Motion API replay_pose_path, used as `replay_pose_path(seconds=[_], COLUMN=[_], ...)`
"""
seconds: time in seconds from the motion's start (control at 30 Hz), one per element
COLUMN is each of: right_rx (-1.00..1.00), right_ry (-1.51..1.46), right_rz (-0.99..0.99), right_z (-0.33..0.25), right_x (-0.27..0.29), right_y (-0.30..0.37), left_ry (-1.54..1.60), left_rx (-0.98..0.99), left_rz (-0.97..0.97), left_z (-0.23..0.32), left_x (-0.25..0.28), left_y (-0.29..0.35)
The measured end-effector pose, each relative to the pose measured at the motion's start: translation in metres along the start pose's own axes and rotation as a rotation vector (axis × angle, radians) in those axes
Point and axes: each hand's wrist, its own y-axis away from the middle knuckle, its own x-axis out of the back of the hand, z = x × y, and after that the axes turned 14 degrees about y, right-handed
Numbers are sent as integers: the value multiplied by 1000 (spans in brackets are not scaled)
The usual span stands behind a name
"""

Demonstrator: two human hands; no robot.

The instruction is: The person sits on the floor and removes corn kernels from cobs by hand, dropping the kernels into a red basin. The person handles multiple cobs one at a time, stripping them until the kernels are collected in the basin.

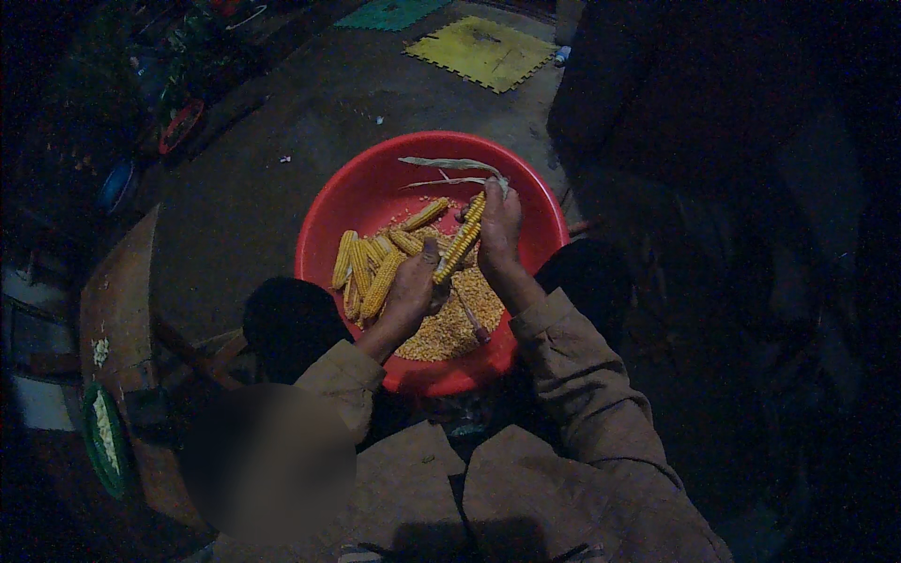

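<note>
I look down on a dim, dull grey floor, smooth and hard with pale scraps scattered over it. A flat tan board, wood by its look, runs along the left, its edge bent by the lens. In the middle sits a round basin of glossy red plastic, its wall sloping in from a rolled rim. Beyond it lies a flat yellow mat with jigsaw-toothed edges. Brown fabric sleeves, creased at the elbow, reach in over the basin's near side. At the board's left I make out an oval green dish with pale, lumpy contents.

Inside the basin, loose corn kernels spread in a grainy golden bed, and ridged, tapering corn cobs pile on the left.

The right hand is clamped round the upper end of a corn ear, which slants above the kernels in neat, shiny rows. The left hand curls against its lower end, thumb raised; its fingers are mostly hidden, so I cannot tell whether it grips. Dry, papery husk strips trail leftward from the right hand. Below, a thin-shafted tool with a reddish handle rests among the kernels.
</note>
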Motion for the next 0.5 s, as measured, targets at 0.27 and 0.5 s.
replay_pose_path(seconds=[0.27, 0.5], right_rx=[-18, -27], right_ry=[8, -46], right_rz=[51, 25], right_z=[-12, -1], right_x=[3, 4], right_y=[3, -2], left_ry=[15, 0], left_rx=[172, 41], left_rz=[-77, 22], left_z=[0, -14], left_x=[-5, -3], left_y=[4, -1])
